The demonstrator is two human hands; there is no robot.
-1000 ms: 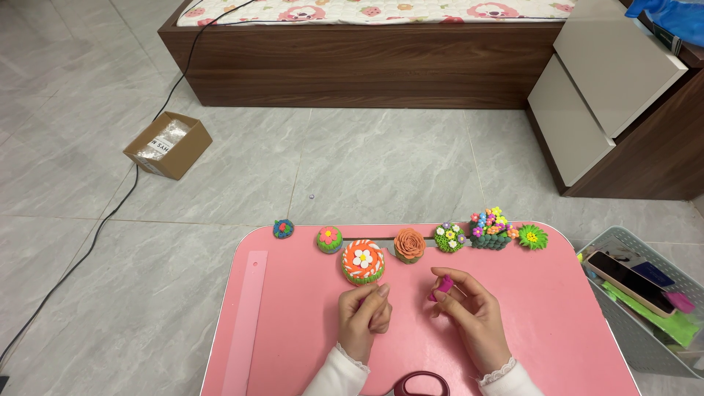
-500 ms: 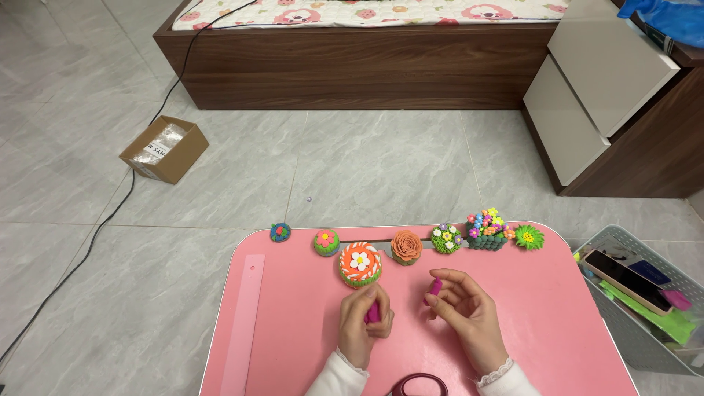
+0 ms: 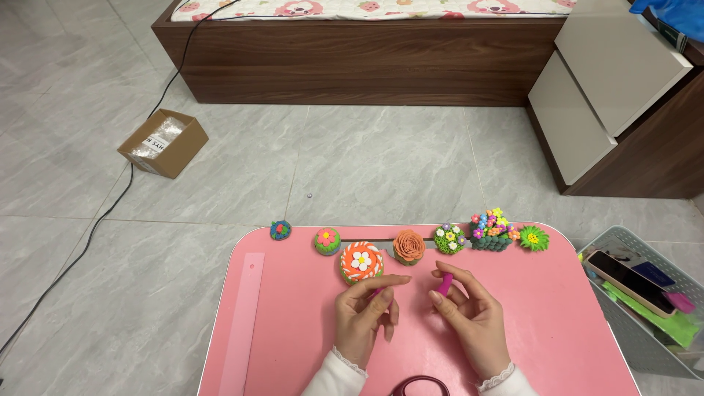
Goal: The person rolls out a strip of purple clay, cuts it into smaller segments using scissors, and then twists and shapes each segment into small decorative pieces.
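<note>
From the head camera, looking down at the pink table (image 3: 293, 345), my right hand (image 3: 469, 319) holds a small magenta stick of modelling clay (image 3: 445, 283) between thumb and forefinger. The stick stands nearly upright, its long axis tilted a little toward the far edge of the table, and its top pokes out above my fingertips. The other fingers of that hand curl loosely beneath it, not spread.

My left hand (image 3: 367, 315) lies just to the left of the right one, apart from it, with a narrow gap of bare table between them. Its forefinger reaches out to the right, toward the clay stick, and the thumb is tucked under it. A sliver of magenta shows between those fingertips (it could be a second bit of clay, but it is too small for me to say). So the stick lies to the right of my left fingers and slightly farther away, and the right hand is plainly the one that has it.

Just beyond my left hand sits a round orange-and-white striped clay piece with a white flower on top (image 3: 361, 263), near but not touching. Right of it is an orange clay rose (image 3: 408, 246), and more small clay flowers line the far edge. At the near edge, between my wrists, is the dark red handle of a pair of scissors (image 3: 419, 386).
</note>
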